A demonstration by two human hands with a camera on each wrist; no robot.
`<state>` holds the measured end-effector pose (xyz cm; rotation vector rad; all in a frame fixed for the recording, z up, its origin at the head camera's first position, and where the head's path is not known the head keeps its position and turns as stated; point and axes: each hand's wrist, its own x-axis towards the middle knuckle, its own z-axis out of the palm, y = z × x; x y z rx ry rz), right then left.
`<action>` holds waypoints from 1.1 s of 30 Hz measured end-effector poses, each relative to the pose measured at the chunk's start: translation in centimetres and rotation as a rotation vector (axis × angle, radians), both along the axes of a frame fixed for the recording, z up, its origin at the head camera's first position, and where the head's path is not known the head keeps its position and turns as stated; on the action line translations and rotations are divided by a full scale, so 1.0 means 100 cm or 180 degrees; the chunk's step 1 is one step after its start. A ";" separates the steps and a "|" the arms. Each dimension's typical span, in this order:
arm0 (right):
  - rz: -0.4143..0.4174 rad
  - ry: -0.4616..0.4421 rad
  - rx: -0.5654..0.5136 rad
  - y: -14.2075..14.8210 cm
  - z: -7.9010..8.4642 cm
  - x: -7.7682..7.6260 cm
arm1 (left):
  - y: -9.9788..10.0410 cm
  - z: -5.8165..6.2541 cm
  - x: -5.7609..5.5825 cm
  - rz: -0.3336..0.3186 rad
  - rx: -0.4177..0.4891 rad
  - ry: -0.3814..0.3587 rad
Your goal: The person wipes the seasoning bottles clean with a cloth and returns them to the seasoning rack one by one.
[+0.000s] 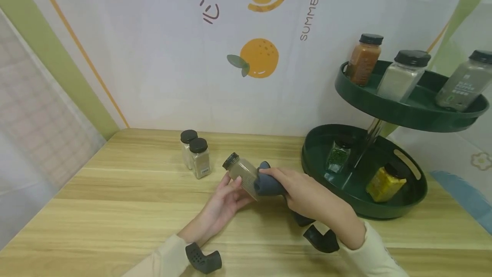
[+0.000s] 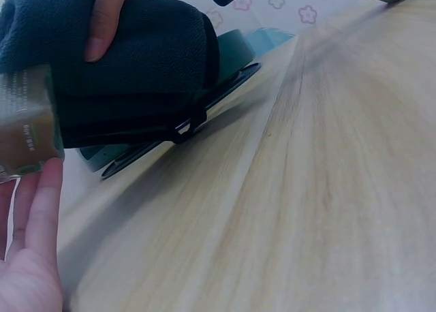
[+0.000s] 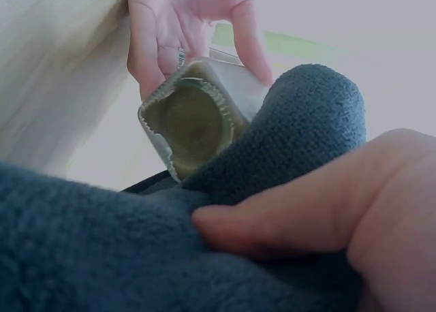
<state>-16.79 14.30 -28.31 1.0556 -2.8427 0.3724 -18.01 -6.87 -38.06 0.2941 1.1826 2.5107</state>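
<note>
Left hand: fingers and thumb gripping a tilted jar
Right hand: pinching blue cloth
Jar: I reckon hard cloth pressure could slip it loose

— Within the left hand?
— Jar: clear, grey-brown within; cap, black.
— In the right hand?
— Cloth: plain slate blue.
— Beneath both hands?
— Table: pale yellow-brown, streaked with wood grain.
— Beyond the hands?
— Backdrop: white, printed with orange fruit and a green band.
— To the right of the right hand?
— Two-tier stand: deep green, uniform on both tiers.
— Behind the hands?
— Sleeves: cream.
</note>
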 end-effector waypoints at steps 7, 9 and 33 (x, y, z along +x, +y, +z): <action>-0.0041 0.0052 0.0109 -0.001 0.002 0.000 | -0.003 0.000 -0.001 0.0061 0.0171 -0.0181; -0.0068 0.0100 0.0141 -0.001 0.001 0.000 | -0.003 0.000 -0.002 0.0074 0.0276 -0.0258; -0.0133 0.0669 -0.0899 -0.019 -0.015 -0.003 | -0.004 0.001 -0.003 -0.0260 0.0693 -0.0450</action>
